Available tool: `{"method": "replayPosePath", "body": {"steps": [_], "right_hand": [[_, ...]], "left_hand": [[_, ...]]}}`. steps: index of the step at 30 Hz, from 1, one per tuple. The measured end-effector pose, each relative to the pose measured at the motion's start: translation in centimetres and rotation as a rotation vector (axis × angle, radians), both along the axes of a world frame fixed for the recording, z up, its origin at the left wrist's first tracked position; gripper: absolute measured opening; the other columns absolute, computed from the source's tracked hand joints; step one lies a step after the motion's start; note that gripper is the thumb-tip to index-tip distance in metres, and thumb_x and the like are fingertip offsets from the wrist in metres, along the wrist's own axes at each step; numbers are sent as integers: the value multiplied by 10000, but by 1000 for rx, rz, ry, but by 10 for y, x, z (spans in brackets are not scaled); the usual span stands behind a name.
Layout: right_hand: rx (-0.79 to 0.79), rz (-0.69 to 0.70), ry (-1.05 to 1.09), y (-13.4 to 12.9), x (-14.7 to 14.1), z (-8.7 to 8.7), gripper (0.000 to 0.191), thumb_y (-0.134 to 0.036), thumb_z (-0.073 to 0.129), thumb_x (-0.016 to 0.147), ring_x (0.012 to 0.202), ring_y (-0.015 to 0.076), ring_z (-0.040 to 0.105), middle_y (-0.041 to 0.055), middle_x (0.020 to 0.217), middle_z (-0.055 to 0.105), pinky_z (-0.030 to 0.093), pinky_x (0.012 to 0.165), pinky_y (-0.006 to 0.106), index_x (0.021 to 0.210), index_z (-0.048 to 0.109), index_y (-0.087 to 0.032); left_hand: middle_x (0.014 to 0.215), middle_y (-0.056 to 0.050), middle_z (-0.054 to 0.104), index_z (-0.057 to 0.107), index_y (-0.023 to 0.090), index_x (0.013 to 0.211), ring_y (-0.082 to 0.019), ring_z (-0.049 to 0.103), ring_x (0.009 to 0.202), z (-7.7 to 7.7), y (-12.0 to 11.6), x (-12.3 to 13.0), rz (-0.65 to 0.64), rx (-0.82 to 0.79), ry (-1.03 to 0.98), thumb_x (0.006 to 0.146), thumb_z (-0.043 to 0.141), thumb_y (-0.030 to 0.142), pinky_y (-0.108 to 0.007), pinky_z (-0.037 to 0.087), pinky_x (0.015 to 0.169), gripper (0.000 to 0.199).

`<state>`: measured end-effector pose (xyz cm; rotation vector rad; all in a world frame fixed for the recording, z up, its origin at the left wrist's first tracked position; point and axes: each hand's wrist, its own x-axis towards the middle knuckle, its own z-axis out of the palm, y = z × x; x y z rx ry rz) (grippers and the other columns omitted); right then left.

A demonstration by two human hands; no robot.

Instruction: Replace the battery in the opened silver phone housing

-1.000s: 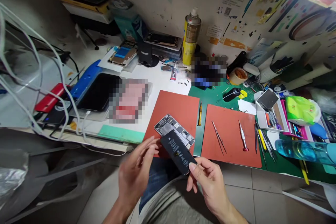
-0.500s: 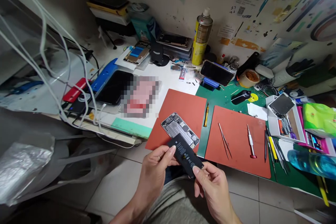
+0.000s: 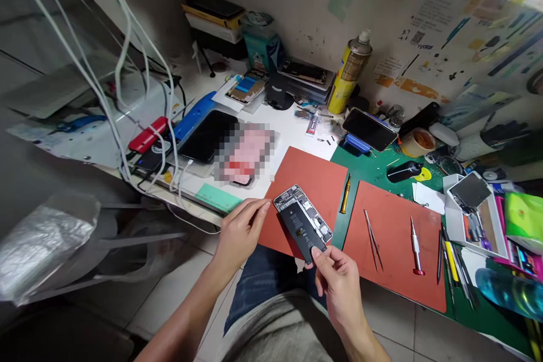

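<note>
A thin black phone battery (image 3: 298, 227) with white print lies over the opened phone body (image 3: 313, 207), its lower end jutting past the phone's near edge. That end is pinched between the thumb and fingers of my right hand (image 3: 337, 271). My left hand (image 3: 244, 226) hovers just left of the phone's upper corner, fingers stretched out and clear of the battery. No object shows in it. Under the phone is an orange-brown mat (image 3: 292, 169). Part of the phone's inside is hidden beneath the battery.
A second mat (image 3: 396, 226) holds tweezers (image 3: 373, 239) and a silver screwdriver (image 3: 415, 246). Between the mats lies a gold screwdriver (image 3: 346, 194). Pens and tools, a white box (image 3: 493, 232) and a blue bottle (image 3: 509, 292) stand right. White cables (image 3: 127, 39) hang left.
The battery has come down over the phone body, turned nearer in line with it. My left hand has released the battery's upper end and shifted left; the right keeps its grip. The view has shifted.
</note>
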<state>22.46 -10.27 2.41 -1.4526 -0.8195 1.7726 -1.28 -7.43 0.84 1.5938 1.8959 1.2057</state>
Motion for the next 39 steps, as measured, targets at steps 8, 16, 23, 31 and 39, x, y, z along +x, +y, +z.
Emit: {"method": "replayPosePath", "body": {"steps": [8, 16, 23, 31, 39], "right_hand": [[-14, 10, -43, 17, -4, 3, 583, -718, 856, 807, 440, 49, 183, -102, 436, 316, 155, 467, 245, 671, 693, -175], [-33, 6, -68, 22, -8, 2, 626, -767, 866, 749, 422, 47, 196, -103, 442, 304, 146, 437, 234, 654, 690, -173], [-35, 7, -85, 22, -10, 5, 630, -774, 857, 749, 383, 45, 212, -96, 411, 340, 166, 406, 229, 640, 687, -177], [-91, 30, -90, 24, -8, 9, 653, -790, 831, 765, 326, 73, 372, -38, 400, 468, 240, 370, 221, 608, 676, -176], [-100, 51, -158, 21, -8, 6, 666, -781, 845, 743, 283, 44, 387, 9, 532, 623, 164, 341, 203, 610, 630, -164]], "left_hand": [[1129, -72, 780, 768, 209, 1214, -199, 745, 1073, -11, 9, 3, -56, 56, 121, 1117, 540, 263, -311, 570, 988, 253], [1137, -65, 776, 760, 234, 1269, -194, 751, 1062, -17, 10, -1, -100, 105, 144, 1106, 549, 213, -314, 580, 972, 267], [1261, -46, 797, 749, 275, 1335, -192, 767, 1165, -25, 11, -6, -176, 143, 141, 1089, 535, 154, -321, 590, 1046, 348], [1290, -27, 798, 745, 314, 1374, -184, 779, 1170, -22, 11, -8, -212, 173, 148, 1076, 523, 115, -318, 622, 1032, 422], [1311, -30, 786, 751, 311, 1370, -172, 766, 1197, -25, 10, -11, -239, 184, 175, 1073, 511, 86, -316, 627, 1038, 444]]}}
